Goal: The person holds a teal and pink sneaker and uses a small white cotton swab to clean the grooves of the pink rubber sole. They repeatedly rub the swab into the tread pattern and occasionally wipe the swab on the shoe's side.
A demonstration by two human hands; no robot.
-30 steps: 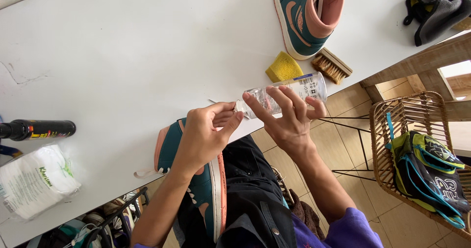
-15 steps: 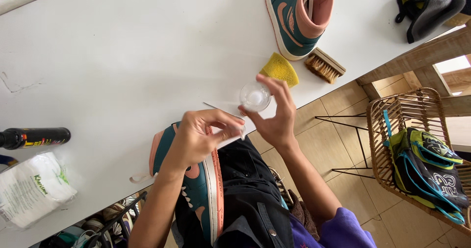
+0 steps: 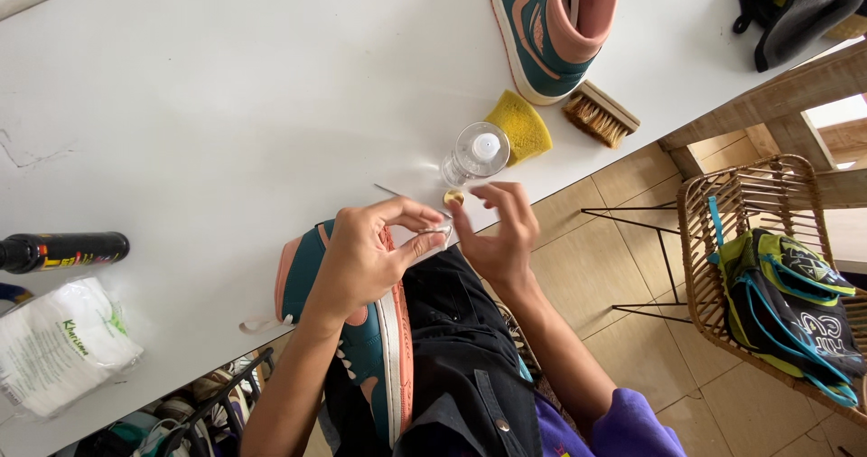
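Observation:
My left hand (image 3: 361, 258) pinches a thin pale stick (image 3: 432, 231) between thumb and fingers, over a teal and pink sneaker (image 3: 370, 358) that lies across my lap at the table's edge. My right hand (image 3: 501, 231) is just to its right with fingers spread and nothing in its grip; its fingertips are beside a small yellowish round piece (image 3: 453, 198) on the table. A small clear bottle (image 3: 474, 154) stands upright on the white table (image 3: 226, 105), just beyond my right hand.
The second sneaker (image 3: 551, 23) lies at the far edge, with a yellow sponge (image 3: 522, 125) and a bristle brush (image 3: 601, 114) near it. A black bottle (image 3: 63, 251) and a white tissue pack (image 3: 54, 349) are at left. A rattan chair (image 3: 713, 240) holding a bag stands at right.
My right hand carried the clear bottle, stood it upright on the table and let go. My left hand stayed over the sneaker, pinching the stick.

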